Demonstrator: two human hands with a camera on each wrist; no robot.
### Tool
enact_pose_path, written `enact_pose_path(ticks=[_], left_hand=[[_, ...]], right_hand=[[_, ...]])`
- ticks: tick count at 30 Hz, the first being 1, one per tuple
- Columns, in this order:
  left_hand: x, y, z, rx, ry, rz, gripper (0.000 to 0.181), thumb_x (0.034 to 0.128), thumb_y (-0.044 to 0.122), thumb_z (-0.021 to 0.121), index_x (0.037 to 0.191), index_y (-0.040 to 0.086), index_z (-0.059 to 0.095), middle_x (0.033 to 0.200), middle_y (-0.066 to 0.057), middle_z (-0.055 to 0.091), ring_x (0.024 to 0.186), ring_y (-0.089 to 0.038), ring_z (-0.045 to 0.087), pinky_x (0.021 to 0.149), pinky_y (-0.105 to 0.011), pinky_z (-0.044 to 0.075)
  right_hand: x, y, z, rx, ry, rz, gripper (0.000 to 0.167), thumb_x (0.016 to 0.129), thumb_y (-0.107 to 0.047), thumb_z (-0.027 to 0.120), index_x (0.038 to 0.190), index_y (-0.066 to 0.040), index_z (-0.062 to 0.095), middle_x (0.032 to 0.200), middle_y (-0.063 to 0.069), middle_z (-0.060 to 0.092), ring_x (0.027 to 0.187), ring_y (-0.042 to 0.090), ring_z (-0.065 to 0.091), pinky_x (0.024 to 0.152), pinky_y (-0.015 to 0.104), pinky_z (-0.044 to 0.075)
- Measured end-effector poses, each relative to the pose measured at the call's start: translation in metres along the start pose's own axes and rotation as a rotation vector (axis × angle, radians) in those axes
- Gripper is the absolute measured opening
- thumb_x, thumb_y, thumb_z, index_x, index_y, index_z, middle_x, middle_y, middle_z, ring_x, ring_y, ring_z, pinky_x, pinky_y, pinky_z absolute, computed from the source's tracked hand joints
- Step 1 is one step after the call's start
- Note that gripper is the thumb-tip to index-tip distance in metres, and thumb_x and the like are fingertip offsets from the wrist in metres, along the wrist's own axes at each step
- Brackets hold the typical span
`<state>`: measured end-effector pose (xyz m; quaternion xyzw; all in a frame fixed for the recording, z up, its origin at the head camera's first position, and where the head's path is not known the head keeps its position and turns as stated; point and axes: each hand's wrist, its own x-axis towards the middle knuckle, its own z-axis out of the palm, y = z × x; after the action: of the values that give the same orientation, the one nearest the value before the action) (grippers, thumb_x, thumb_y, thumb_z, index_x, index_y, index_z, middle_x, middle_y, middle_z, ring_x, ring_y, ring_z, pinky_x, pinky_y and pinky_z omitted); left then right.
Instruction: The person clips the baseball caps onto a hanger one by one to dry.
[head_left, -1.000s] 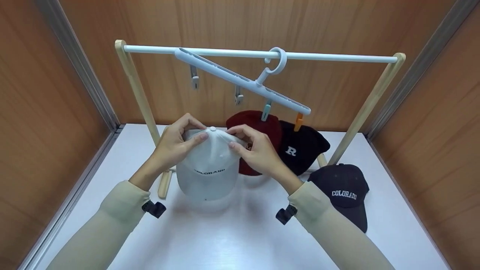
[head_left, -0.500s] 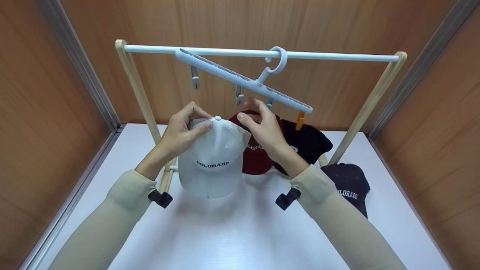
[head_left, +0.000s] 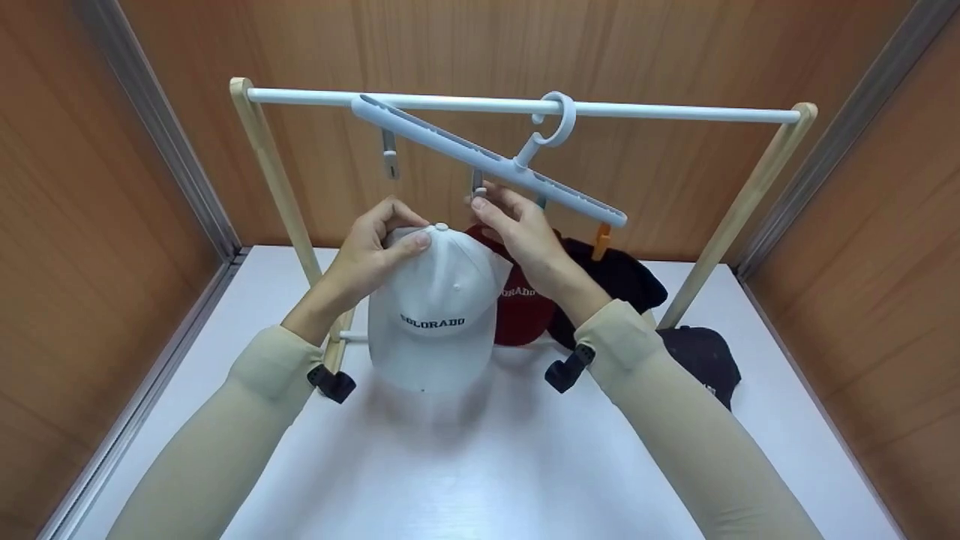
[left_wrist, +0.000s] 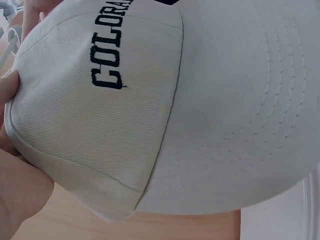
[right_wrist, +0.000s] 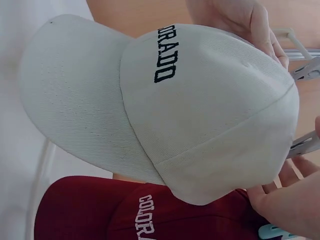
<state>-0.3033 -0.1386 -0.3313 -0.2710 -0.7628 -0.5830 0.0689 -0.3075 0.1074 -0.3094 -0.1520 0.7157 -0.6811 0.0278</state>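
Observation:
A white baseball cap [head_left: 442, 285] lettered COLORADO hangs in the air, brim down, below the hanger. My left hand [head_left: 367, 244] pinches its crown near the top button, thumb in front and fingers behind. Beside it my right hand [head_left: 529, 232] has thumb and fingers at a grey clip [head_left: 478, 180] of the pale blue hanger [head_left: 450, 146], pinching its lower end. In the right wrist view that clip [right_wrist: 304, 145] is close to the cap's top edge. Another grey clip [head_left: 390, 157] dangles near the hanger's raised left end.
The hanger tilts down to the right on the rack's white rail [head_left: 675, 112]. A dark red cap [head_left: 525, 315] and a black cap [head_left: 619, 277] hang from it, the black one by an orange clip [head_left: 601, 241]. A navy cap [head_left: 701, 360] lies on the white table at right.
My right hand has left the white cap and moved up to the grey clip. My left hand has raised the cap slightly and brought it rightward.

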Motion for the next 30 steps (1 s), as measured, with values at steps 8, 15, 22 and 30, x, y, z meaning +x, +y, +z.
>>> enact_pose_path(ticks=[8, 15, 22, 30], left_hand=[[0.005, -0.002, -0.002, -0.044, -0.026, -0.047, 0.025, 0.1036, 0.017, 0.070, 0.123, 0.004, 0.061, 0.121, -0.008, 0.073, 0.107, -0.023, 0.069, 0.087, -0.033, 0.060], [0.008, -0.004, -0.001, -0.024, -0.054, -0.053, 0.028, 0.1052, 0.018, 0.069, 0.129, 0.004, 0.063, 0.126, -0.007, 0.071, 0.110, -0.023, 0.067, 0.091, -0.034, 0.059], [0.010, -0.004, 0.002, 0.018, -0.059, -0.057, 0.030, 0.1063, 0.020, 0.068, 0.135, 0.011, 0.066, 0.131, -0.003, 0.070, 0.116, -0.022, 0.067, 0.100, -0.045, 0.058], [0.011, -0.002, 0.008, 0.040, -0.048, -0.075, 0.033, 0.1068, 0.021, 0.067, 0.139, 0.015, 0.065, 0.136, 0.000, 0.067, 0.120, -0.021, 0.066, 0.106, -0.049, 0.055]], right_hand=[[0.006, -0.002, 0.005, 0.039, -0.030, -0.077, 0.049, 0.109, -0.027, 0.061, 0.154, -0.009, 0.053, 0.139, 0.009, 0.067, 0.131, 0.026, 0.062, 0.118, 0.044, 0.045], [0.010, -0.003, 0.011, 0.077, -0.042, -0.152, 0.048, 0.110, -0.026, 0.060, 0.155, -0.012, 0.053, 0.138, 0.010, 0.068, 0.134, 0.033, 0.061, 0.115, 0.040, 0.048], [0.010, -0.005, 0.013, 0.027, 0.043, -0.231, 0.036, 0.107, -0.022, 0.067, 0.139, -0.006, 0.069, 0.131, 0.008, 0.074, 0.131, 0.024, 0.065, 0.114, 0.035, 0.049], [0.007, -0.008, 0.012, -0.078, 0.133, -0.230, 0.028, 0.106, -0.024, 0.069, 0.127, -0.008, 0.078, 0.121, 0.010, 0.078, 0.119, 0.020, 0.072, 0.107, 0.035, 0.054]])
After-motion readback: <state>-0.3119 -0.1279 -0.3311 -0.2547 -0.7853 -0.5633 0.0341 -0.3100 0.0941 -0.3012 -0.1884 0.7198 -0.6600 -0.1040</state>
